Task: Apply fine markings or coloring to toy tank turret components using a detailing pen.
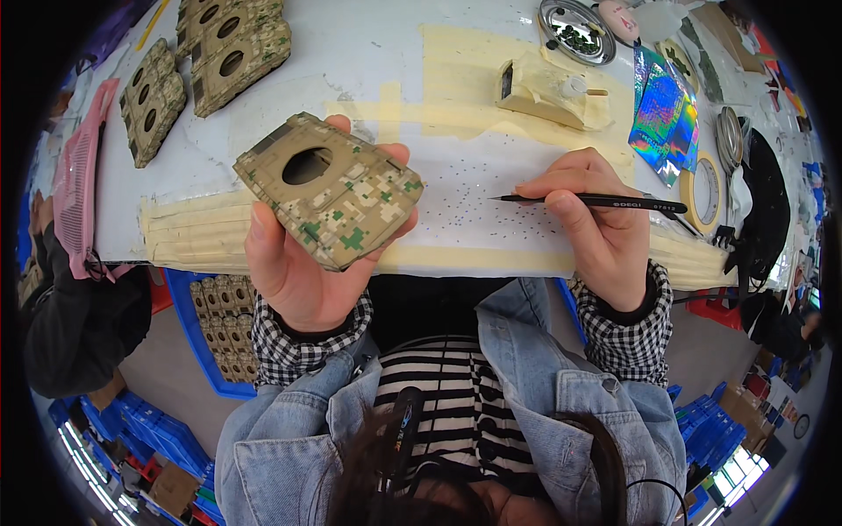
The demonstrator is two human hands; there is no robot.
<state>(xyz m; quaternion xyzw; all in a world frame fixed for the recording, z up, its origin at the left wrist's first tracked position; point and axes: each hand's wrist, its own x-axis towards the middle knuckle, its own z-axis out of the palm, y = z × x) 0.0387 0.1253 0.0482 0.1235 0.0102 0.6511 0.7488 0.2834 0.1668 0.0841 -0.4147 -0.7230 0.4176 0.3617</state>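
Note:
My left hand [294, 272] holds a model tank hull [364, 197] tilted above the table's near edge, with fingers and thumb around its sides. The hull is tan and green pixel camouflage with a large round hole in its top. My right hand [605, 232] pinches slim black tweezers [627, 202] between thumb and fingers. Their fine tip points left, over a white sheet [478, 223] scattered with tiny dark specks. The tip stands apart from the hull, and I cannot tell whether it carries anything.
More camouflage hulls [232, 61] stand at the far left. At the back right are a tape-covered block [548, 92], a round metal tin [579, 31] of small dark green parts, shiny holographic packets [667, 114] and a tape roll [704, 193]. A blue crate [189, 324] of hulls sits below the table.

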